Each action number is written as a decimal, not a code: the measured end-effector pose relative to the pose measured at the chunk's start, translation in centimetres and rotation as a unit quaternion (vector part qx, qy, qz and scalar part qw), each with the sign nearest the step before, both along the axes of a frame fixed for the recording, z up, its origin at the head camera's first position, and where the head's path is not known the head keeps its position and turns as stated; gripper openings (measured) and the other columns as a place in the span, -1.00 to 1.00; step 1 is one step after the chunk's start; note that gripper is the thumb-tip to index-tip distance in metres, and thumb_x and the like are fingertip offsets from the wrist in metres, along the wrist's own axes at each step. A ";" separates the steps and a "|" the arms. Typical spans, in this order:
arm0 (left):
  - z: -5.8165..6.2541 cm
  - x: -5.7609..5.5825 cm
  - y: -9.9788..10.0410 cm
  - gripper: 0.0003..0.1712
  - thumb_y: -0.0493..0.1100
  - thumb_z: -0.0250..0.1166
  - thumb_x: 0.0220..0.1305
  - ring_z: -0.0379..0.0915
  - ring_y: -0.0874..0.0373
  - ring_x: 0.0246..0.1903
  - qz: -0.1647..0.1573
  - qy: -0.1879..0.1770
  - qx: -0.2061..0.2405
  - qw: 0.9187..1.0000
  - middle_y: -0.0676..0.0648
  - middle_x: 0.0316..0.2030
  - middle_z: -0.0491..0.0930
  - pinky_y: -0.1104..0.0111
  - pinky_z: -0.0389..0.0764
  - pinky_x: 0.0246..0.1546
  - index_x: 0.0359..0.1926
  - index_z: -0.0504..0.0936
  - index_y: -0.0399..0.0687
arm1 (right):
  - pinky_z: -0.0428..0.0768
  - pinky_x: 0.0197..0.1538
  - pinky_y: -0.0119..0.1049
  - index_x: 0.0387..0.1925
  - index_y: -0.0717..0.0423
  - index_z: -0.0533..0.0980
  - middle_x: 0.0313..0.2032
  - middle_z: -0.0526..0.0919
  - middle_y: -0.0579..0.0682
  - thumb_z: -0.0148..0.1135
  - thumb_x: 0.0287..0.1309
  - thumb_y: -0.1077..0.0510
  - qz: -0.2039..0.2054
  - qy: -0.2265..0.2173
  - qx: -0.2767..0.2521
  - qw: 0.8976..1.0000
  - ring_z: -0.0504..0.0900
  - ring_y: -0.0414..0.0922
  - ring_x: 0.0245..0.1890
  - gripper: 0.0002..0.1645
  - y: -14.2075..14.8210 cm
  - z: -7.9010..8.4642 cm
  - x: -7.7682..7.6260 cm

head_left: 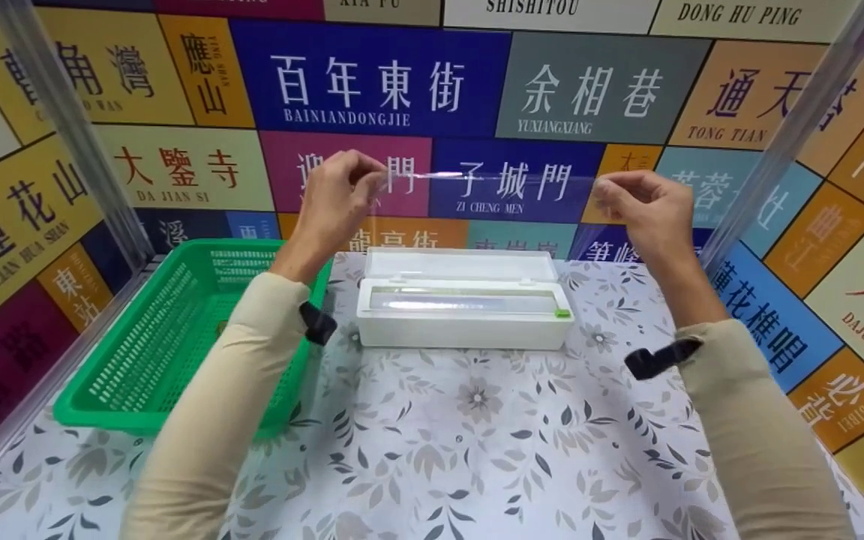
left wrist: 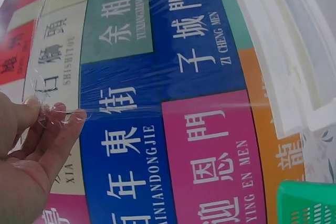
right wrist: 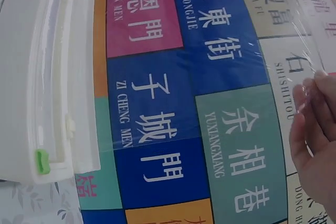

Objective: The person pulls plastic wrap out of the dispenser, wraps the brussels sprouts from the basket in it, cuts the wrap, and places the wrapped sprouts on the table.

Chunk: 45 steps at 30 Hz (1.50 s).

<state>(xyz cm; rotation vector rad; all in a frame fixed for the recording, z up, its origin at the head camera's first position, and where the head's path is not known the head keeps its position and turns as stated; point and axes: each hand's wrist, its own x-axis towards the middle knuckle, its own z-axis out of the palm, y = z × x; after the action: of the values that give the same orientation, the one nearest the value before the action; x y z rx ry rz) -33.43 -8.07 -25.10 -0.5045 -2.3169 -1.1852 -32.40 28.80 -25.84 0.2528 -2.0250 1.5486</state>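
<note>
A sheet of clear plastic wrap is stretched level between both hands, above and behind the white wrap dispenser box. My left hand pinches one upper corner; in the left wrist view the wrap bunches at the fingertips. My right hand pinches the other corner, and the right wrist view shows the wrap spreading from the fingers toward the box. Its lid stands raised at the back, and a green slider sits at the right end. Whether the sheet still joins the roll inside, I cannot tell.
To the left of the box stands a green plastic basket, partly hidden by the left forearm. A flower-patterned cloth covers the table. Behind rises a wall of coloured Chinese sign panels, with clear upright posts at the corners.
</note>
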 end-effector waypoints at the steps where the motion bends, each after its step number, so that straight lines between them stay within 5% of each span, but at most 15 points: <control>1: -0.1 0.5 -0.2 -0.78 -0.16 0.14 0.49 0.52 0.13 -0.22 -0.006 -0.002 -0.005 1.000 -0.13 -0.13 0.61 0.41 0.62 -0.13 -0.01 0.62 -0.18 | 0.64 -0.24 -0.50 -0.14 0.18 0.69 -0.36 0.75 -0.17 0.41 0.20 0.07 0.018 -0.003 0.002 1.000 0.67 -0.18 -0.35 -0.72 0.2 0.0 0.4; 8: -1.5 3.7 -1.4 -0.81 -0.22 0.17 0.46 0.60 0.05 -0.21 -0.036 0.006 -0.038 0.999 -0.14 -0.13 0.62 0.32 0.70 -0.12 -0.04 0.62 -0.20 | 0.67 -0.27 -0.46 -0.15 0.30 0.64 -0.37 0.76 -0.11 0.35 0.25 0.15 0.115 -0.030 0.044 0.992 0.69 -0.20 -0.40 -0.73 1.5 -1.0 3.2; 12: -2.5 5.2 -1.8 -0.85 -0.24 0.18 0.45 0.61 0.08 -0.20 -0.057 0.002 -0.038 0.998 -0.11 -0.15 0.62 0.33 0.72 -0.11 -0.07 0.62 -0.19 | 0.69 -0.21 -0.40 -0.14 0.30 0.61 -0.32 0.75 -0.07 0.26 0.33 0.17 0.176 -0.082 0.094 0.976 0.69 -0.16 -0.34 -0.77 2.3 -1.8 4.6; 18: -4.1 7.1 -1.9 -0.86 -0.27 0.18 0.44 0.64 0.11 -0.23 -0.108 -0.020 -0.045 0.993 -0.12 -0.16 0.64 0.35 0.73 -0.11 -0.08 0.62 -0.18 | 0.71 -0.19 -0.30 -0.15 0.36 0.59 -0.36 0.75 -0.08 0.22 0.34 0.27 0.274 -0.162 0.169 0.933 0.71 -0.13 -0.37 -0.82 3.1 -3.3 5.7; 24: -5.7 9.0 -2.2 -0.90 -0.27 0.21 0.42 0.54 0.14 -0.26 -0.145 -0.040 -0.081 0.985 -0.07 -0.23 0.63 0.38 0.71 -0.15 -0.11 0.62 -0.13 | 0.74 -0.17 -0.23 -0.21 0.42 0.58 -0.35 0.76 -0.11 0.23 0.28 0.35 0.387 -0.196 0.208 0.877 0.73 -0.16 -0.34 -0.87 2.8 -5.3 5.7; 27: -6.3 10.1 -2.4 -0.91 -0.27 0.22 0.41 0.52 0.17 -0.26 -0.162 -0.084 -0.131 0.975 -0.03 -0.23 0.64 0.38 0.70 -0.15 -0.12 0.62 -0.09 | 0.74 -0.13 -0.22 -0.22 0.39 0.59 -0.31 0.78 -0.11 0.22 0.27 0.36 0.434 -0.208 0.223 0.848 0.74 -0.17 -0.29 -0.89 2.7 -6.4 5.7; 31: -7.5 11.1 -2.4 -0.90 -0.30 0.22 0.40 0.55 0.21 -0.24 -0.195 -0.135 -0.209 0.949 0.01 -0.23 0.67 0.39 0.69 -0.11 -0.15 0.64 -0.06 | 0.75 -0.15 -0.23 -0.22 0.31 0.63 -0.30 0.79 -0.05 0.26 0.26 0.33 0.476 -0.229 0.256 0.810 0.75 -0.20 -0.29 -0.90 2.8 -7.9 5.7; 36: -9.9 11.8 -2.0 -0.88 -0.39 0.20 0.33 0.58 0.17 -0.27 -0.249 -0.139 -0.280 0.917 -0.06 -0.31 0.69 0.38 0.68 -0.17 -0.26 0.65 -0.16 | 0.74 -0.20 -0.29 -0.21 0.27 0.64 -0.31 0.78 0.10 0.27 0.26 0.30 0.506 -0.261 0.284 0.772 0.73 -0.28 -0.31 -0.89 3.7 -10.0 5.6; 40: -12.0 12.3 -1.5 -0.90 -0.42 0.23 0.27 0.59 0.13 -0.30 -0.263 -0.126 -0.310 0.905 -0.09 -0.36 0.68 0.43 0.66 -0.25 -0.32 0.65 -0.22 | 0.70 -0.22 -0.39 -0.22 0.30 0.65 -0.32 0.78 0.17 0.29 0.25 0.29 0.511 -0.279 0.291 0.759 0.70 -0.35 -0.33 -0.87 4.3 -11.5 5.5; 45: -14.2 12.6 -0.9 -0.93 -0.41 0.28 0.26 0.60 0.17 -0.33 -0.250 -0.127 -0.321 0.905 -0.07 -0.38 0.69 0.50 0.65 -0.32 -0.33 0.68 -0.22 | 0.64 -0.28 -0.45 -0.22 0.30 0.66 -0.33 0.78 0.14 0.30 0.24 0.26 0.496 -0.296 0.296 0.761 0.64 -0.39 -0.37 -0.85 5.1 -13.2 5.4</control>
<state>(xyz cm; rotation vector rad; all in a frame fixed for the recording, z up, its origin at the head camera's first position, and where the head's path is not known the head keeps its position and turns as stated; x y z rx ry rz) -20.87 -8.95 -39.30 -1.3084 -2.9015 -0.6663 -27.00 33.89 -39.02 1.4482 -3.1493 1.5496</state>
